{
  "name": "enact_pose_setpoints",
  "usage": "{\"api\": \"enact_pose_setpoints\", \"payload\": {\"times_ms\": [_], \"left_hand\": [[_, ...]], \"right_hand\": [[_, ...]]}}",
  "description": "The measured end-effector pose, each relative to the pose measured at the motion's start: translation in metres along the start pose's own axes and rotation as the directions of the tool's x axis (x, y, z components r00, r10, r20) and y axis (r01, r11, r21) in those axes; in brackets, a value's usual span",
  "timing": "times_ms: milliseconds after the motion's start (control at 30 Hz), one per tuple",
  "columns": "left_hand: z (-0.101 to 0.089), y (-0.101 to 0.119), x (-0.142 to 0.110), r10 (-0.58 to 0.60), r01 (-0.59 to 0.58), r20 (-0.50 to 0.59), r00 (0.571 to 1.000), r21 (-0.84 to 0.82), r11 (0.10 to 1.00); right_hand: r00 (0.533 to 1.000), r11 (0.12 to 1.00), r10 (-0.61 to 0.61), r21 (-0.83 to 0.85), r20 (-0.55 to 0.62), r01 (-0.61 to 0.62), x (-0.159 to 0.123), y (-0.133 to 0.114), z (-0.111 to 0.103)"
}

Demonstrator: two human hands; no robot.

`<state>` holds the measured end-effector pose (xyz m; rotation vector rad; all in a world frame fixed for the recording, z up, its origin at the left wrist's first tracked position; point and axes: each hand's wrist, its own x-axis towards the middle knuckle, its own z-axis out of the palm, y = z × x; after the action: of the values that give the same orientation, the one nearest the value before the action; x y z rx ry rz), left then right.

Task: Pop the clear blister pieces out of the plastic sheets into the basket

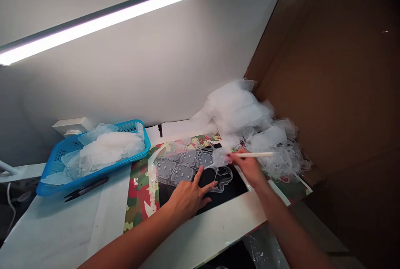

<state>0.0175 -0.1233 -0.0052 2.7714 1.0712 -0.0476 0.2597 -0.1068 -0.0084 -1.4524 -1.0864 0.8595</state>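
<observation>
While the left hand (187, 197) lies open and flat, its fingers (197, 177) spread, on a clear moulded plastic sheet (183, 165), with rows of small rectangular pockets running across it, the right hand (246, 168) grips a thin white stick (253, 155) and, at the fingertips, a bunched piece of clear plastic (220, 157). The sheet rests partly on a black mat (226, 185), which sits on a camouflage-print cloth (139, 194). Just beyond the hands, a heap of translucent plastic trimmings (240, 110) is banked against a cardboard panel (328, 73) — a loose, cloudy mass. To the left, a blue plastic basket (129, 122) holds more of the cloudy pieces, with black thread snips (86, 189) lying just beside it on the white surface (53, 231). A wall socket (72, 126) sits behind the basket, below an LED tube light (93, 21).
</observation>
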Motion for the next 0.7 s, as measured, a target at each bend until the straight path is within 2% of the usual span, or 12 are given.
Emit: {"api": "enact_pose_setpoints", "payload": {"times_ms": [67,100,133,200,267,333,400,467,533,600,700], "left_hand": [[-0.002,0.001,0.0,-0.005,0.005,0.0,1.0,-0.031,1.0],[-0.002,0.0,-0.001,-0.002,0.002,0.0,1.0,-0.044,0.999],[-0.003,-0.001,-0.001,0.0,0.0,0.001,1.0,-0.061,0.998],[-0.004,-0.007,-0.002,-0.001,0.0,-0.01,1.0,-0.142,0.99],[-0.006,-0.016,-0.001,-0.036,0.007,-0.079,0.996,-0.331,0.944],[-0.008,-0.024,0.002,-0.161,0.019,-0.19,0.968,-0.586,0.81],[-0.012,-0.026,0.006,-0.308,0.007,-0.216,0.927,-0.808,0.589],[-0.017,-0.024,0.008,-0.347,0.005,-0.117,0.93,-0.943,0.333],[-0.022,-0.017,0.007,-0.28,0.028,-0.007,0.96,-0.992,0.12],[-0.025,-0.01,0.004,-0.23,0.045,0.043,0.972,-0.999,0.001],[-0.028,-0.006,-0.002,-0.231,0.053,0.067,0.971,-0.996,-0.066]], "right_hand": [[0.988,0.996,-0.024,0.086,-0.155,0.038,0.014,-0.004,-0.023],[0.982,0.99,-0.035,0.125,-0.188,0.059,0.019,-0.007,-0.035],[0.982,0.985,-0.043,0.157,-0.183,0.073,0.022,-0.012,-0.045],[0.996,0.974,-0.023,0.223,-0.082,0.041,0.021,-0.024,-0.058],[0.998,0.956,0.044,0.289,0.045,-0.055,0.01,-0.036,-0.057],[0.98,0.929,0.106,0.336,0.166,-0.157,-0.006,-0.043,-0.043],[0.948,0.899,0.134,0.368,0.287,-0.238,-0.022,-0.045,-0.023],[0.915,0.869,0.133,0.399,0.38,-0.292,-0.036,-0.045,-0.004],[0.898,0.848,0.128,0.423,0.421,-0.32,-0.043,-0.043,0.009],[0.894,0.836,0.128,0.438,0.43,-0.331,-0.046,-0.041,0.015],[0.887,0.823,0.132,0.45,0.441,-0.347,-0.046,-0.039,0.015]]}}
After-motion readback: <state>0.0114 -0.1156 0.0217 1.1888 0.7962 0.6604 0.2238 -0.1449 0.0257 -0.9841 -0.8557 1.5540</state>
